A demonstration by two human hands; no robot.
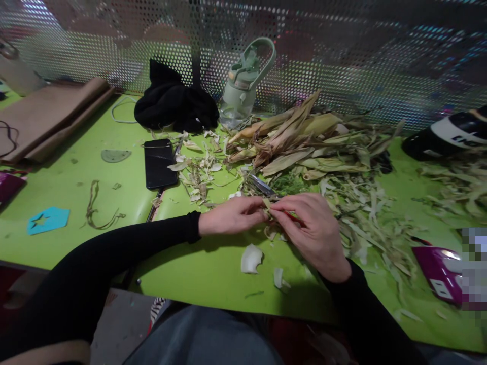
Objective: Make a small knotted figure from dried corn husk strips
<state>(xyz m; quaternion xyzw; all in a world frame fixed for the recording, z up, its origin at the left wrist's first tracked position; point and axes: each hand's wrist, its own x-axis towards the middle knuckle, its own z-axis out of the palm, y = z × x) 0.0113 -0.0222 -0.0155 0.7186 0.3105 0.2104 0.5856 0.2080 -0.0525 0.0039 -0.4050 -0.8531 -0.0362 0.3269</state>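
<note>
My left hand (235,215) and my right hand (314,230) meet over the green table, fingertips pinched on a small pale strip of corn husk (267,205). A slim red thing (294,219) shows under my right fingers; whether the hand grips it I cannot tell. Just beyond my fingertips lies a metal blade (262,185), partly covered by husk scraps. A heap of dried corn husks (289,137) lies behind it, and shredded husk strips (365,218) spread to the right. Two pale husk pieces, the larger one (251,259) nearest, lie in front of my hands.
A black phone (160,165) lies left of the scraps. Behind stand a green water bottle (241,88) and a black cloth bundle (177,101) against a perforated metal screen (335,56). A blue tag (48,220) and brown paper (57,114) lie left, a purple packet (437,271) right.
</note>
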